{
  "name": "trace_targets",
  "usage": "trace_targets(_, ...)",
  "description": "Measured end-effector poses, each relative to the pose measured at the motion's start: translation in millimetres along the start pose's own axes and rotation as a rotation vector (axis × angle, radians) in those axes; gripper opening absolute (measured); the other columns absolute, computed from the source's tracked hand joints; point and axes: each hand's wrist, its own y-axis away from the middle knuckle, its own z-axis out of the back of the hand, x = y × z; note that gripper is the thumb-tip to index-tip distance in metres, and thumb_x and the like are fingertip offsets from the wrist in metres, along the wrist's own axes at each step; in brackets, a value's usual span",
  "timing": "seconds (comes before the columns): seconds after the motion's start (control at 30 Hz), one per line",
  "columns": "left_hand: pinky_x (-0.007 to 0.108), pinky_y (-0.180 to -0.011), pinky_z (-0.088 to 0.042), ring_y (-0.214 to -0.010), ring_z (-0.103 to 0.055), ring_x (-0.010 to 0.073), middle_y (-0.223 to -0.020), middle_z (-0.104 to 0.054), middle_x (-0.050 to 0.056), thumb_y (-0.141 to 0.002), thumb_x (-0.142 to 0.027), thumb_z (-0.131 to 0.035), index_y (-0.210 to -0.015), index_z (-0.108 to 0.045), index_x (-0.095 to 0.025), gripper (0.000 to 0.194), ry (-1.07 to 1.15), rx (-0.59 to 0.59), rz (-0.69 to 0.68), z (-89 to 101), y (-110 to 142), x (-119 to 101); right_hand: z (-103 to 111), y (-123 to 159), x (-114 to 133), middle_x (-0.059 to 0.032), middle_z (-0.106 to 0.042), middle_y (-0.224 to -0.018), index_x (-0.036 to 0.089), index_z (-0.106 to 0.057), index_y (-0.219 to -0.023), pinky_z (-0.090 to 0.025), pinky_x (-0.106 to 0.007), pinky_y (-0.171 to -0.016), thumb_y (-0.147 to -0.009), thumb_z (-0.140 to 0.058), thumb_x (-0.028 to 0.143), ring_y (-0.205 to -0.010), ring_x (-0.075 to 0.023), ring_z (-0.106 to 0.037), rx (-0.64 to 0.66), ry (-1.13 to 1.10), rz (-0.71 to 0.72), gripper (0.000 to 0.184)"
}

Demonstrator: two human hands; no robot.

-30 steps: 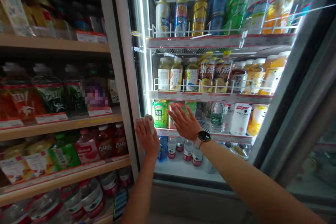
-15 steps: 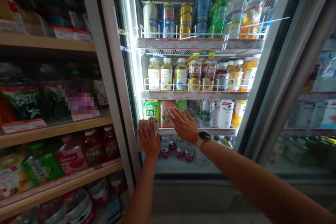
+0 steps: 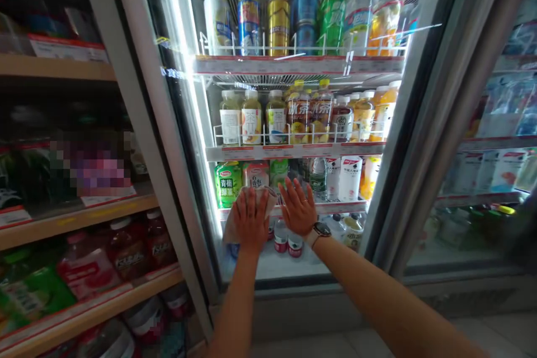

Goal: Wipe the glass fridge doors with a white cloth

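Observation:
My left hand (image 3: pixel 251 221) presses a pale cloth (image 3: pixel 232 230) against the glass door (image 3: pixel 268 268) of a lit drinks fridge, its fingers pointing up and laid over the cloth. Close to its right, my right hand (image 3: pixel 298 210) is open, palm toward the glass and fingers apart, holding nothing. A dark-faced watch (image 3: pixel 322 229) is on the right wrist. Behind the glass near my hands stand a green drink bottle (image 3: pixel 229 184) and a reddish one (image 3: pixel 256 173), partly covered by the cloth.
Wooden shelves (image 3: pixel 75 218) with bottled drinks stand to the left, past the fridge's metal frame (image 3: pixel 146 123). Cans (image 3: pixel 278 25) and bottles fill the upper fridge racks. On the right runs a thick vertical handle (image 3: pixel 448 106), with another glass-fronted section (image 3: pixel 495 179) beyond it.
My left hand has moved right with the cloth, from the door's left edge to beside my right hand. The right hand's fingers now point more upward. The view has shifted right.

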Motion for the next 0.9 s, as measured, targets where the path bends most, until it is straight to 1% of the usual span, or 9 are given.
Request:
trace_targets(0.07,0.054,-0.122,-0.011,-0.151,-0.013,0.0274,-0.161,-0.024,0.007,-0.094,-0.03,-0.048,-0.15,-0.032,-0.03,0.058,0.007,-0.056,0.051,4.0,0,15,2,-1,-2,-0.0108,-0.042,-0.152,0.018,-0.013,-0.156,-0.01,-0.049,-0.122,-0.095,-0.041,0.026,-0.147,-0.024,-0.027,-0.013,0.006,0.009,0.068)
trace_targets(0.17,0.058,-0.121,-0.009,-0.151,-0.008,0.031,-0.162,-0.019,0.014,-0.096,-0.035,-0.044,-0.153,-0.025,-0.021,0.062,-0.022,-0.191,0.353,9.7,-1,37,3,-1,-2,-0.0109,-0.044,-0.151,0.017,-0.018,-0.156,-0.011,-0.048,-0.122,-0.094,-0.041,0.025,-0.147,-0.0239,-0.027,-0.022,0.021,0.001,0.066)
trace_targets(0.23,0.059,-0.12,-0.011,-0.151,-0.006,0.0317,-0.162,-0.015,0.016,-0.097,-0.037,-0.04,-0.154,-0.021,-0.017,0.064,-0.035,-0.222,0.472,8.6,1,38,2,-1,-1,-0.0103,-0.044,-0.151,0.018,-0.023,-0.155,-0.011,-0.048,-0.122,-0.093,-0.042,0.025,-0.147,-0.024,-0.028,-0.021,0.029,-0.008,0.065)
trace_targets(0.3,0.059,-0.12,-0.012,-0.151,-0.006,0.0315,-0.162,-0.015,0.016,-0.096,-0.036,-0.04,-0.154,-0.023,-0.018,0.063,-0.036,-0.203,0.427,2.2,5,24,1,-1,-1,-0.0102,-0.044,-0.151,0.019,-0.027,-0.154,-0.012,-0.048,-0.122,-0.092,-0.042,0.025,-0.147,-0.0243,-0.028,-0.02,0.027,-0.005,0.064)
trace_targets(0.43,0.056,-0.121,-0.014,-0.151,-0.005,0.0304,-0.162,-0.016,0.012,-0.095,-0.034,-0.045,-0.152,-0.03,-0.022,0.06,-0.028,-0.089,0.143,-15.0,19,-16,1,-2,-2,-0.0107,-0.046,-0.15,0.017,-0.03,-0.153,-0.01,-0.047,-0.123,-0.093,-0.043,0.027,-0.147,-0.0238,-0.028,-0.052,0.025,0.005,0.062)
trace_targets(0.53,0.052,-0.121,-0.016,-0.151,-0.01,0.0285,-0.16,-0.025,0.01,-0.093,-0.031,-0.048,-0.149,-0.037,-0.026,0.057,-0.02,0.001,0.011,-15.2,21,-18,1,-1,-2,-0.0105,-0.047,-0.15,0.018,-0.031,-0.153,-0.01,-0.047,-0.123,-0.093,-0.042,0.028,-0.146,-0.0237,-0.03,-0.053,0.03,0.005,0.061)
trace_targets(0.6,0.054,-0.121,-0.015,-0.15,-0.012,0.0297,-0.16,-0.026,0.011,-0.093,-0.032,-0.049,-0.149,-0.037,-0.025,0.058,-0.028,-0.019,0.075,-8.2,16,-3,0,-1,-2,-0.0101,-0.046,-0.15,0.019,-0.03,-0.153,-0.011,-0.047,-0.123,-0.093,-0.043,0.027,-0.146,-0.0238,-0.031,-0.03,0.027,-0.002,0.061)
trace_targets(0.77,0.061,-0.12,-0.008,-0.151,-0.004,0.0326,-0.162,-0.014,0.017,-0.096,-0.038,-0.041,-0.154,-0.023,-0.016,0.065,-0.007,-0.176,0.438,1.6,5,26,-2,1,-2,-0.0097,-0.045,-0.151,0.019,-0.032,-0.152,-0.011,-0.049,-0.122,-0.092,-0.044,0.026,-0.147,-0.0247,-0.028,-0.016,0.019,-0.009,0.061)
trace_targets(0.9,0.06,-0.12,-0.009,-0.151,-0.008,0.0319,-0.161,-0.022,0.015,-0.096,-0.043,-0.038,-0.151,-0.033,-0.017,0.061,0.04,-0.11,0.324,-14.7,16,0,-2,0,-2,-0.0092,-0.046,-0.151,0.02,-0.035,-0.151,-0.012,-0.048,-0.122,-0.092,-0.045,0.026,-0.147,-0.0244,-0.028,-0.022,0.013,-0.011,0.06)
